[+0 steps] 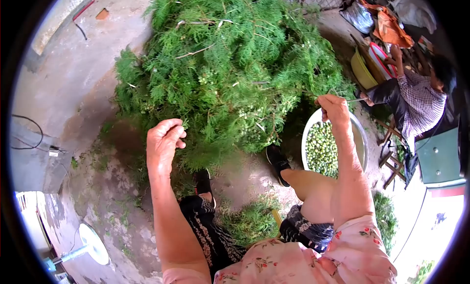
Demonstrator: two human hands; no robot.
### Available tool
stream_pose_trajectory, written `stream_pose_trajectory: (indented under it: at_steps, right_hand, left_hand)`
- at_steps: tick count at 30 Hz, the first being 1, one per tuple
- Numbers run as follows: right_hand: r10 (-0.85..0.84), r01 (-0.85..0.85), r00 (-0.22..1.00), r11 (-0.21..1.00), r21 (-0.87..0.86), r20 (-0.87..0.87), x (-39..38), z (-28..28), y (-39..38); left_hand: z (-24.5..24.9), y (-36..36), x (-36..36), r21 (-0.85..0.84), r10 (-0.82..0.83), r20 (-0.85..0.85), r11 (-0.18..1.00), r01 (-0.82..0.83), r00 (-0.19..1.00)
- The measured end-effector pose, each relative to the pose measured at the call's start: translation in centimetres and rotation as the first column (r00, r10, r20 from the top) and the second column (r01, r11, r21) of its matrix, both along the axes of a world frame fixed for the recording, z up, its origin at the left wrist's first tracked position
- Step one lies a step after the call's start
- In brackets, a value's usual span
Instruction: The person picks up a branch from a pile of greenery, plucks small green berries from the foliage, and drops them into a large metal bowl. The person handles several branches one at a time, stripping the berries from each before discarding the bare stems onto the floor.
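Observation:
A big heap of feathery green branches (220,68) with small pale green cones fills the ground in front of me. My left hand (165,139) is closed at the heap's left front edge, a bit of green sprig (185,123) showing at its fingertips. Over the far rim of a pale basin (363,132), my right hand (334,109) pinches a thin grey stick-like piece (358,100) that juts out to the right. Whether it is a twig or a tool I cannot tell. Small round green cones (321,149) lie inside the basin, partly hidden by my right forearm.
A seated person (423,100) in a checked shirt works at the right, near a yellow tub (363,69). Wooden stool legs (391,161) stand beside the basin. Green clippings (252,223) lie between my feet. A fan (94,244) stands at lower left.

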State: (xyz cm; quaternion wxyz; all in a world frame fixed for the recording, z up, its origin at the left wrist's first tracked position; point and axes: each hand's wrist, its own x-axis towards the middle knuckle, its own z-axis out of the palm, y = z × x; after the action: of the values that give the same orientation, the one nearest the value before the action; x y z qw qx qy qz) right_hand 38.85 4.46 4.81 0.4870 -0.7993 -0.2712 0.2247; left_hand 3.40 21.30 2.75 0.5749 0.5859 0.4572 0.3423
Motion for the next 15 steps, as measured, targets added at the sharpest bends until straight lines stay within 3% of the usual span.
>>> stream_pose_trajectory:
  at_steps: [3, 5, 7, 8, 9, 10, 11, 15]
  right_hand:
    - [-0.094, 0.093, 0.995, 0.995, -0.035, -0.035, 2.2, 0.4, -3.0]
    - [-0.178, 0.175, 0.978, 0.984, -0.042, -0.104, 6.6, -1.1, -8.3]
    - [-0.342, 0.34, 0.938, 0.94, -0.035, -0.062, 8.9, -1.8, -16.1]
    - [-0.47, 0.466, 0.874, 0.883, -0.056, -0.121, 11.0, -3.1, -21.0]
    - [-0.53, 0.554, 0.821, 0.83, 0.071, -0.21, 13.8, -5.8, -28.1]
    - [-0.592, 0.609, 0.78, 0.793, 0.027, -0.203, 13.2, -5.4, -33.5]
    - [-0.574, 0.637, 0.747, 0.763, 0.113, -0.334, 14.2, -7.2, -41.1]
    - [-0.921, 0.944, 0.303, 0.325, -0.056, -0.245, 8.2, -8.8, -58.4]
  left_hand:
    - [0.7, -0.3, 0.4, -0.028, -0.003, 0.02, 1.0, 0.004, 1.0]
    - [0.5, -0.2, 0.4, -0.004, -0.014, 0.021, 1.0, 0.014, 1.0]
    - [0.6, -0.2, 0.2, -0.007, -0.032, 0.015, 0.999, 0.032, 0.999]
    - [0.6, -0.3, 0.2, -0.01, -0.041, 0.011, 0.999, 0.042, 0.999]
    - [0.6, -0.4, 0.2, -0.012, -0.05, 0.01, 0.999, 0.05, 0.999]
    - [0.6, -0.5, 0.1, -0.012, -0.056, 0.008, 0.998, 0.056, 0.998]
    - [0.6, -0.5, 0.1, -0.01, -0.063, 0.004, 0.998, 0.063, 0.998]
    - [0.6, -0.9, 0.4, -0.031, -0.077, -0.019, 0.997, 0.076, 0.997]
